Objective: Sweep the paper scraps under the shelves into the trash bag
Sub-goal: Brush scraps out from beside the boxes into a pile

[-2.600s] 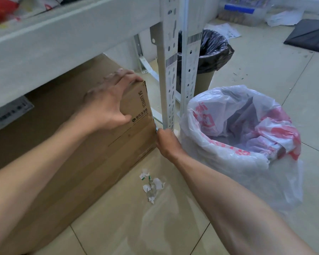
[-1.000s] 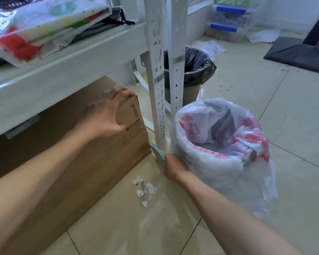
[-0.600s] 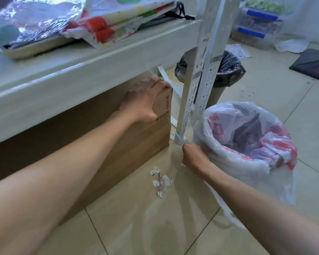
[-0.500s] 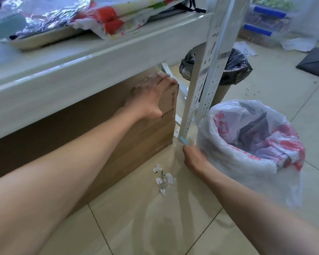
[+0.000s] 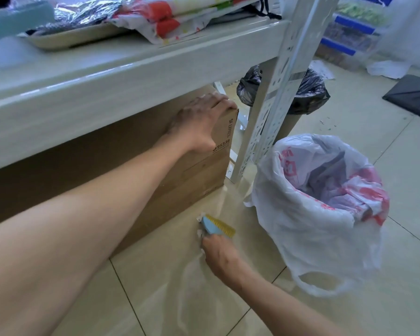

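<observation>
My right hand (image 5: 220,253) grips a small brush (image 5: 216,226) with a light blue back and yellow bristles, held low on the floor tiles. A few white paper scraps (image 5: 199,232) show at the brush's left edge; most are hidden under brush and hand. My left hand (image 5: 201,122) grips the top corner of a big cardboard box (image 5: 131,170) under the shelf. The white trash bag with red print (image 5: 325,204) stands open on the floor to the right of the brush.
The white shelf board (image 5: 107,93) hangs over the box, with a tray and plastic packets on top. A perforated shelf post (image 5: 274,98) stands between box and bag. A bin with a black liner (image 5: 308,93) is behind it. Storage boxes (image 5: 349,32) and a dark mat (image 5: 415,95) lie further off.
My right hand has come away from the foot of the shelf post and moved left and nearer, bringing the brush down onto the pile of scraps. My left hand stays on the box.
</observation>
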`<move>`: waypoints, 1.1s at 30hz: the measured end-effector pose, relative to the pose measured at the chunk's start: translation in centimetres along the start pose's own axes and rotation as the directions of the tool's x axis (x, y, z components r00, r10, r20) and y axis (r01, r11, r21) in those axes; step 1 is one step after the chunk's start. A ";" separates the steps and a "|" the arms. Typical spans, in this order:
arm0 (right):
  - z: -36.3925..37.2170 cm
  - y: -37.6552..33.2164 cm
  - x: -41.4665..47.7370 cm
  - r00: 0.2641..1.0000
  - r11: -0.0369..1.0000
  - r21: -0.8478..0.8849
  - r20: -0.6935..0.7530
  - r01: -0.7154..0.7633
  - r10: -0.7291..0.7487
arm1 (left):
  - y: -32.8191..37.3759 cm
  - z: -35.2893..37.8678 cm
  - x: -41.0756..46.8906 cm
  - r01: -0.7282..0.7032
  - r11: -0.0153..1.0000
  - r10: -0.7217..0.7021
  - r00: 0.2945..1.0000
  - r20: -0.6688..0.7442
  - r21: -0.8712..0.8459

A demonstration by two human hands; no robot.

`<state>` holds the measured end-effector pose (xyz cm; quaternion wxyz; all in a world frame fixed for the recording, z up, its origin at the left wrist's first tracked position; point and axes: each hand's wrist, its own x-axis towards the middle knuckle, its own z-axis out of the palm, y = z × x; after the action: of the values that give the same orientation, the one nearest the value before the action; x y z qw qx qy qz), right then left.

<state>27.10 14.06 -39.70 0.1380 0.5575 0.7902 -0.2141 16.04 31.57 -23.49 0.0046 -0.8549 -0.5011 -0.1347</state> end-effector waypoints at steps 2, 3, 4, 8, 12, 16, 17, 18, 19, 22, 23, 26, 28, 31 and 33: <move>-1.7 0.5 -0.2 0.999 0.999 0.037 -0.035 -0.029 0.030 | 0.0 0.0 -0.1 0.001 1.000 -0.001 1.000 -0.002 0.002; -2.8 1.0 -0.1 0.997 0.998 0.038 -0.056 -0.050 0.052 | 0.0 0.0 -0.1 0.005 1.000 -0.005 1.000 0.001 -0.001; -4.0 1.6 0.1 0.993 0.997 0.030 -0.086 -0.074 0.076 | -0.1 0.0 -0.1 0.010 1.000 -0.010 1.000 0.004 -0.006; -7.9 4.7 2.3 0.972 0.989 0.006 -0.180 -0.151 0.149 | -0.2 0.1 0.0 0.008 1.000 -0.008 1.000 0.008 -0.013; -7.5 6.7 4.4 0.971 0.980 0.008 -0.133 -0.198 0.198 | -0.4 0.1 0.0 0.019 0.999 -0.019 1.000 0.014 -0.031; -4.1 4.4 4.3 0.985 0.989 -0.038 -0.098 -0.145 0.141 | -0.2 0.0 0.0 0.003 0.999 -0.003 1.000 -0.001 -0.051; -3.1 3.3 4.1 0.990 0.992 -0.036 -0.076 -0.120 0.117 | -0.2 0.0 0.0 0.002 0.998 -0.002 1.000 -0.004 -0.056; -2.3 2.3 3.7 0.994 0.995 -0.025 -0.057 -0.094 0.093 | -0.1 0.0 0.0 0.001 0.998 -0.002 1.000 -0.005 -0.059; -1.6 1.2 3.4 0.997 0.998 -0.008 -0.045 -0.067 0.067 | -0.1 0.0 0.0 0.001 0.998 -0.002 1.000 -0.006 -0.058; -0.4 -1.4 2.2 0.999 0.999 0.040 -0.037 0.009 -0.007 | -0.1 0.0 0.0 0.004 0.999 -0.004 1.000 -0.008 -0.054; -0.3 -2.0 1.9 0.999 0.998 0.048 -0.034 0.035 -0.033 | 0.0 0.0 0.0 0.007 0.998 -0.007 1.000 -0.009 -0.055; -1.3 -2.7 1.3 0.997 0.995 0.072 -0.043 0.062 -0.059 | 0.1 -0.1 0.0 0.022 0.998 -0.021 1.000 0.003 -0.061; -3.0 -2.3 1.4 0.999 0.996 0.079 -0.036 0.031 -0.028 | 0.0 -0.3 -0.1 0.032 0.997 -0.032 0.999 0.001 -0.068; -5.9 -0.6 2.0 1.000 0.996 0.089 -0.027 -0.007 0.010 | 0.1 -0.2 -0.1 0.026 0.998 -0.026 1.000 0.000 -0.061; -7.4 0.4 2.7 0.998 0.997 0.079 -0.058 -0.006 0.011 | 0.1 -0.1 0.0 0.033 0.998 -0.033 0.999 0.005 -0.061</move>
<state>26.75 20.03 -34.53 0.0939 0.5718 0.7824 -0.2283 16.11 31.48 -23.39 -0.0246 -0.8465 -0.5108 -0.1482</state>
